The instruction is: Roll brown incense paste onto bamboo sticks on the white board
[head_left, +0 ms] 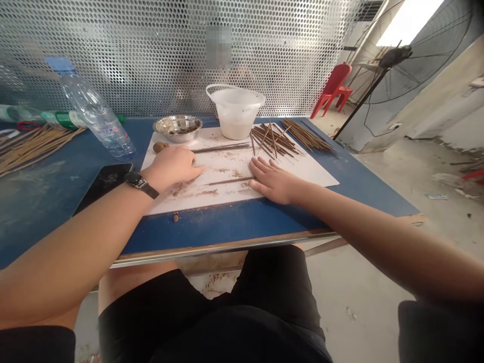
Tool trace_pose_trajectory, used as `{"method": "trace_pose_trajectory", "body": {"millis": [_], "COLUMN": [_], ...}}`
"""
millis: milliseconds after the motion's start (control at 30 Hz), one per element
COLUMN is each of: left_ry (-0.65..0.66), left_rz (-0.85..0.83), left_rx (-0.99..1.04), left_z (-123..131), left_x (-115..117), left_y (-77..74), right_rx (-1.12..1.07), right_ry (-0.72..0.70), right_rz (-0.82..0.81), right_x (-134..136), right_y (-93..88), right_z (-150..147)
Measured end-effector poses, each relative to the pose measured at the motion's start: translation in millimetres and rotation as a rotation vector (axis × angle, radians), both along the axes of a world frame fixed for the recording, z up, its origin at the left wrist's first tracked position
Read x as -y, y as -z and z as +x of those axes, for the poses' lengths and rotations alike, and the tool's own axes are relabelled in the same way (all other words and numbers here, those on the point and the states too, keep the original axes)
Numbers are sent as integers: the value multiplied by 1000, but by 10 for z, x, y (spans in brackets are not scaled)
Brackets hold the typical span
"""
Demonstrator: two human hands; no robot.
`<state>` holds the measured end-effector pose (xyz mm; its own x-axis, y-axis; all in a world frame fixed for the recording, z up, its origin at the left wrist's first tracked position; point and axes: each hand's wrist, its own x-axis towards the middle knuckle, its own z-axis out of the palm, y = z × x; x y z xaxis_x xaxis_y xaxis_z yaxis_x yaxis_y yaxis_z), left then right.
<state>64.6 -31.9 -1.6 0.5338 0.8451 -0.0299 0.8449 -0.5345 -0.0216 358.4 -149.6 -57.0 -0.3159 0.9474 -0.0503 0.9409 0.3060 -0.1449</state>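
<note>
My right hand [274, 180] lies flat on the white board [313, 174], its fingers stretched out. A thin brown-coated stick [230, 181] runs leftward from under it. My left hand [174, 165] rests at the board's left side with its fingers curled under and the thumb pointing right. Whatever those fingers hold, if anything, is hidden. Just behind the left hand sits a brown lump [161, 147] that looks like dough or clay. A bundle of thin dark sticks [223, 148] reaches right from beside its knuckles. Brown crumbs and smears mark the board.
Behind stand a metal bowl [178, 128] and a white bucket [238, 113]. Brown sticks [274, 141] lie piled at right. On the left are a water bottle [94, 113], a phone [104, 186] and tan strips [34, 146]. A perforated metal panel [151, 55] borders the blue table [227, 227].
</note>
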Motion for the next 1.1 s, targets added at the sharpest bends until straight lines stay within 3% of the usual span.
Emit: {"method": "trace_pose_trajectory", "body": {"millis": [67, 133, 367, 467, 633, 767, 867, 967, 1100], "left_ry": [6, 4, 20, 20, 45, 64, 84, 231, 398], "left_rz": [-6, -5, 41, 46, 55, 16, 18, -34, -141], "left_rx": [2, -17, -92, -100, -17, 40, 132, 292, 361], "left_z": [-4, -6, 8, 12, -27, -57, -42, 6, 80], "left_x": [-2, -13, -46, -57, -86, -96, -78, -22, 63], "left_y": [-4, 1, 19, 33, 63, 47, 33, 51, 130], "right_rx": [4, 10, -23, -30, -29, -44, -83, -119, -210], "right_ry": [24, 26, -97, -121, -51, -16, -14, -112, -225], "right_rz": [-5, -10, 18, 42, 39, 64, 138, 199, 209], "right_x": [-137, -100, 760, 863, 409, 9, -112, -149, -220], "right_y": [-5, -2, 48, 81, 73, -93, -235, -272, -161], "right_z": [29, 69, 319, 377, 333, 343, 348, 266, 79]}}
